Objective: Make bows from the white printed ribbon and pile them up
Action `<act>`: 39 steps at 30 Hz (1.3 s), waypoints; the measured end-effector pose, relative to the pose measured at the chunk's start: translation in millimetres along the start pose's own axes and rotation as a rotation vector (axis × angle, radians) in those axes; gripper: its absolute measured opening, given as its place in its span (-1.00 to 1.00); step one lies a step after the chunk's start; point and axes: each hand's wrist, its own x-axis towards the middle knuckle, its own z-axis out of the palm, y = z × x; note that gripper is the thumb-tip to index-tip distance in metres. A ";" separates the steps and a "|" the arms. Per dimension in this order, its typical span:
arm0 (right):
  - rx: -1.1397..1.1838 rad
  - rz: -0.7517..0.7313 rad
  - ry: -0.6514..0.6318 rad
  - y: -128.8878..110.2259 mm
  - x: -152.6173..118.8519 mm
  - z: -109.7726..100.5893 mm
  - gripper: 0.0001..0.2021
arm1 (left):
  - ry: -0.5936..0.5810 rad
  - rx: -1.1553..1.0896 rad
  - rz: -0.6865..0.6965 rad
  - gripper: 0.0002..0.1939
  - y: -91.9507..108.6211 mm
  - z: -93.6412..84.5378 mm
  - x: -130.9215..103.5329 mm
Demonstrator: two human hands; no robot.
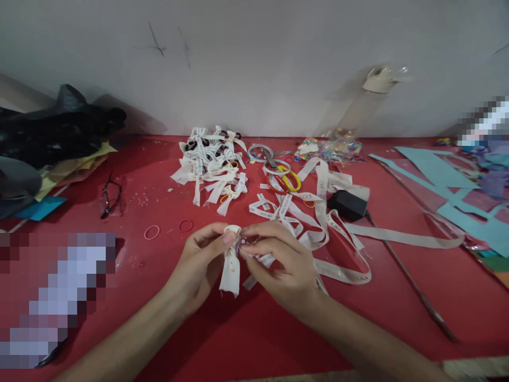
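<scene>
Left hand [199,257] pinches the upper end of a short white ribbon [229,276] between thumb and finger, strip roughly twelve-to-six with its tail hanging toward six; right hand [284,260] has fingertips pressed together on what looks like a purple band [239,246], close against the ribbon's three o'clock side, left thumb nearer the ribbon itself. Tied bows [217,164] at eleven, scissors [281,178] at one, long loose ribbon [405,235] crowding two to three; room lies toward six, over red desk [238,345], near edge at five.
</scene>
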 end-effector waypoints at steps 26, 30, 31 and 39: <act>0.257 0.151 0.038 0.1 0.5 0.7 -0.80 | 0.030 0.087 0.078 -0.91 -5.8 -6.0 -2.3; 0.276 0.072 -0.009 0.7 1.8 0.4 -0.78 | 0.016 0.082 0.042 -0.89 -5.7 -4.7 -2.7; 0.274 0.049 -0.023 1.0 1.9 0.2 -0.77 | 0.008 0.081 0.042 -0.89 -6.0 -4.8 -2.7; 0.267 0.062 -0.159 8.2 3.7 -4.6 -0.87 | 0.046 0.065 0.071 -0.89 -7.8 -9.1 2.0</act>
